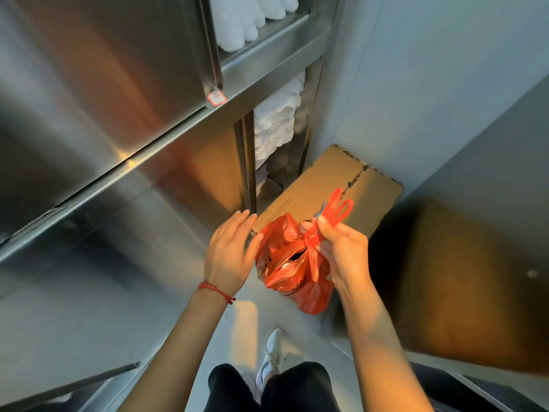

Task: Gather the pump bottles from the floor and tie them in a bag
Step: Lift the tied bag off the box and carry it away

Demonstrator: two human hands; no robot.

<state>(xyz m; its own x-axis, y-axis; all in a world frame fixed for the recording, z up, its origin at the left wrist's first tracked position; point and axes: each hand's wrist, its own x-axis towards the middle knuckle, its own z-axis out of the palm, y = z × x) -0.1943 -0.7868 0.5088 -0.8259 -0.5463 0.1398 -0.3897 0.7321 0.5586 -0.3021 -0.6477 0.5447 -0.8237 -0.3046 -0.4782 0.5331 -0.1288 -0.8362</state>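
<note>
red plastic fills the middle of my view: the bag [292,264] hangs in the air between my two hands, above the floor [89,316] and just near of the flattened cardboard box [329,188] that lies against the far wall. its long axis runs roughly up and down, with the bulging bottom pointing down toward my white shoe [271,356] and the mouth facing up. the mouth gapes partly, and something dark and something pale show inside, though i cannot tell what they are.

my right hand [338,248] is clamped on the bag handles [335,214], with fingers and thumb curled round the gathered neck; the loops stick up and to the far right past my fingertips. my left hand [230,252] has its fingers straight and apart, holding nothing, with the thumb tip just beside or touching the bag's left side; i cannot tell which. a red string bracelet [215,291] sits on that wrist.

to the left stands a steel cabinet [104,99], and white towels [277,123] are stacked on its open shelves at the far end.
</note>
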